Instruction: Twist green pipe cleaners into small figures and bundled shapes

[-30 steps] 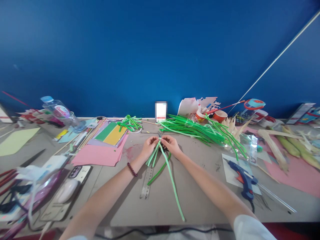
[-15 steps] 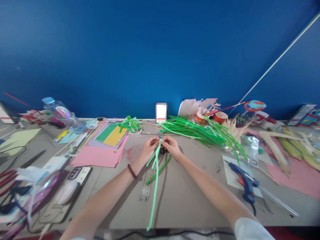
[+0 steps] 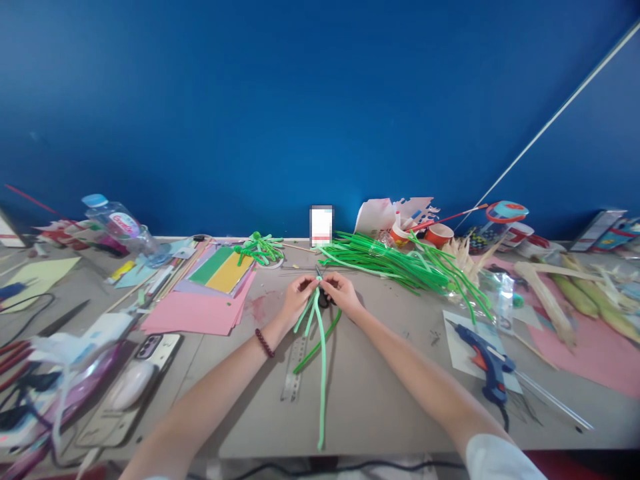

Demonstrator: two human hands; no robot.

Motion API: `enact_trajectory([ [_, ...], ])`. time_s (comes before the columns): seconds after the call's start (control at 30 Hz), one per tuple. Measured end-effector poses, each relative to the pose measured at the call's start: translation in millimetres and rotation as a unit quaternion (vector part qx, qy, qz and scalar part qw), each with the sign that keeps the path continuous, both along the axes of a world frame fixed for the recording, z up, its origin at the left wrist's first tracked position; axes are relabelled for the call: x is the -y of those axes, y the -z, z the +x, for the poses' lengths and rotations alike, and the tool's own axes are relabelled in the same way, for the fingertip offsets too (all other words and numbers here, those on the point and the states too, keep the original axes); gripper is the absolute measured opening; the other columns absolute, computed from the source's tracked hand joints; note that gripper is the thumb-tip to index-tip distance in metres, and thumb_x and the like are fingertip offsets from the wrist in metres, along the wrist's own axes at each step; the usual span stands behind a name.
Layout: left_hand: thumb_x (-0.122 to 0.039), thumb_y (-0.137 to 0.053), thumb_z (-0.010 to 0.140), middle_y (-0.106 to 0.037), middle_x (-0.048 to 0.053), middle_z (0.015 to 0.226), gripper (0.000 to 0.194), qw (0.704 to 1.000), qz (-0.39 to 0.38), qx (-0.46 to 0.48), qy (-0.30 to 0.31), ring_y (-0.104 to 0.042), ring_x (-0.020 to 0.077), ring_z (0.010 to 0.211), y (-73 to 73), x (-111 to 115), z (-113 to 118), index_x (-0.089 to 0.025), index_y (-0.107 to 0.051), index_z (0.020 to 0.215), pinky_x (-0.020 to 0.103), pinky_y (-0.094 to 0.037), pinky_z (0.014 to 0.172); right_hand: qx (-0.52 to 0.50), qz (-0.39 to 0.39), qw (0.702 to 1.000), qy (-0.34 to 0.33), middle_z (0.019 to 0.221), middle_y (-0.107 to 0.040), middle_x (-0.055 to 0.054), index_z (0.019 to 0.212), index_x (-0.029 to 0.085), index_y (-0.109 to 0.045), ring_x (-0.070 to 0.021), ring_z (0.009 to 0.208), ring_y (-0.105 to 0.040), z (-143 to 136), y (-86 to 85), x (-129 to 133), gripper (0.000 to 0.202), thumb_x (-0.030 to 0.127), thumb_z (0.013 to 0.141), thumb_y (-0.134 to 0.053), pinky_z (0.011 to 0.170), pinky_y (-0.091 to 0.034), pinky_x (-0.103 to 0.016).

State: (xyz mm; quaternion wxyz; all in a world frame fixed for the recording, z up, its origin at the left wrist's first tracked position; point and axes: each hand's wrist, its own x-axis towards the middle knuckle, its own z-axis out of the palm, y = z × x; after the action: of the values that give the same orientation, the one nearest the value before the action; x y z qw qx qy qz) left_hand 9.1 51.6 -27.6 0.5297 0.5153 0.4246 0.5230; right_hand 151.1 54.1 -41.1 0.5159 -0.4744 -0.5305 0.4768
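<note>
Light green pipe cleaners (image 3: 321, 373) hang from between my two hands, one long strand reaching toward the table's front edge and shorter ones beside it. My left hand (image 3: 299, 296) pinches their upper end. From the other side my right hand (image 3: 341, 293) has thumb and fingers closed on the same end, fingertips nearly touching the left. A darker green pipe cleaner (image 3: 320, 347) lies curved below the hands, across a clear ruler (image 3: 291, 377). Partly hidden behind the hands is a pair of scissors (image 3: 320, 272), its blades pointing away.
Bright green pipe cleaners (image 3: 395, 263) lie bundled at the back right. A blue glue gun (image 3: 484, 357) rests on white paper at right. Pink sheets (image 3: 193, 315) are on the left, near a phone (image 3: 117, 407). A bottle (image 3: 120, 223) leans at the back left.
The long light green strand has swung to the right at its lower end, and the shorter strands have fanned apart. Both hands stay close together in nearly the same place.
</note>
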Motion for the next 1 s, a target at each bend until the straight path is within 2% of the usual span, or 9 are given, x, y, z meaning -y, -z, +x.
enact_trajectory([
  [0.17,-0.046,-0.073,0.062,-0.058,-0.001,0.065,0.034,0.999,-0.021,0.007,0.027,-0.051,0.0118,0.059,-2.7,-0.8,0.2,-0.015,-0.061,0.070,0.025,-0.041,0.058,-0.002,-0.005,1.000,0.003,0.057,-0.052,0.004,0.072,0.018,-0.058,-0.0085,0.046,-0.047,-0.4,2.0,-1.1,0.028,0.045,0.066,-0.065,0.045,-0.042,-0.021],
  [0.4,-0.046,-0.075,0.060,-0.057,-0.001,0.063,0.036,0.999,-0.023,0.014,0.020,-0.049,0.0105,0.057,-4.9,2.3,2.5,-0.014,-0.060,0.068,0.023,-0.040,0.056,-0.004,-0.024,1.000,0.004,0.054,-0.051,0.005,0.071,0.019,-0.054,-0.0081,0.045,-0.046,-2.1,-2.7,0.3,0.027,0.043,0.065,-0.063,0.045,-0.041,-0.021],
  [0.77,-0.048,-0.077,0.055,-0.058,-0.001,0.061,0.039,0.999,-0.037,0.019,0.019,-0.050,0.0109,0.056,0.8,-1.2,-0.4,-0.014,-0.060,0.066,0.023,-0.040,0.056,0.010,0.032,0.999,-0.007,0.055,-0.050,0.004,0.063,0.020,-0.049,-0.0102,0.049,-0.049,-1.8,1.9,1.4,0.024,0.039,0.066,-0.063,0.047,-0.041,-0.022],
  [0.9,-0.047,-0.075,0.058,-0.060,0.000,0.063,0.036,0.999,-0.035,0.003,0.010,-0.052,0.0122,0.058,3.5,-2.7,-1.0,-0.015,-0.061,0.068,0.024,-0.042,0.058,0.007,0.030,0.999,-0.010,0.055,-0.051,0.004,0.063,0.020,-0.050,-0.0099,0.049,-0.049,-2.4,0.4,2.2,0.026,0.042,0.066,-0.064,0.047,-0.041,-0.022],
  [1.0,-0.049,-0.067,0.067,-0.061,0.001,0.064,0.033,0.999,-0.030,-0.012,-0.006,-0.054,0.0131,0.060,-0.1,-0.6,0.4,-0.016,-0.061,0.066,0.025,-0.042,0.059,-0.008,0.016,1.000,-0.004,0.055,-0.053,0.003,0.066,0.019,-0.053,-0.0100,0.049,-0.051,-2.9,-1.2,2.6,0.028,0.044,0.065,-0.066,0.047,-0.042,-0.022],
])
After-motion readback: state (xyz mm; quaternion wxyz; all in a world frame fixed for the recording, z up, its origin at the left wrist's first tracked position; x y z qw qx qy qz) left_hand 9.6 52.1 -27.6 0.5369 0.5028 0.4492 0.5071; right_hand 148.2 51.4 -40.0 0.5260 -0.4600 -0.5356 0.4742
